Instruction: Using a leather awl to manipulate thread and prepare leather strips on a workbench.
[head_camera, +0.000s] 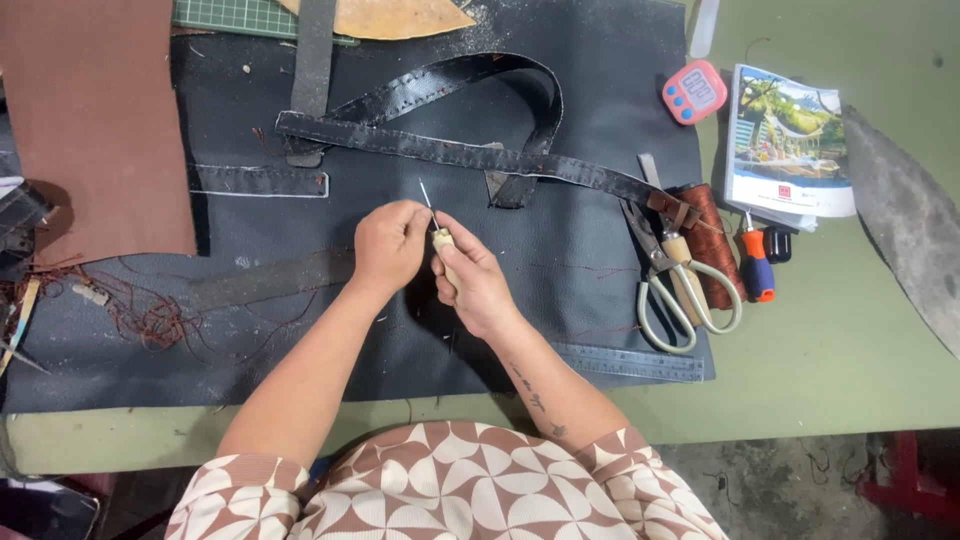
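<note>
My right hand (475, 285) grips a small awl (436, 228) by its pale wooden handle, the thin metal point sticking up and away from me. My left hand (390, 245) pinches close beside the awl's point, fingers closed; what it holds is too small to tell, perhaps a thread. Both hands hover over a large black leather sheet (560, 250) on the green table. A long black leather strap (450, 150) with stitch holes loops across the sheet just beyond my hands.
Scissors (672, 285), a spool of brown thread (712, 240) and an orange-handled tool (757, 268) lie to the right. A pink timer (695, 92) and a booklet (790, 135) sit at back right. Brown leather (95, 120) and tangled thread (140, 315) lie left. A metal ruler (630, 362) is near the front edge.
</note>
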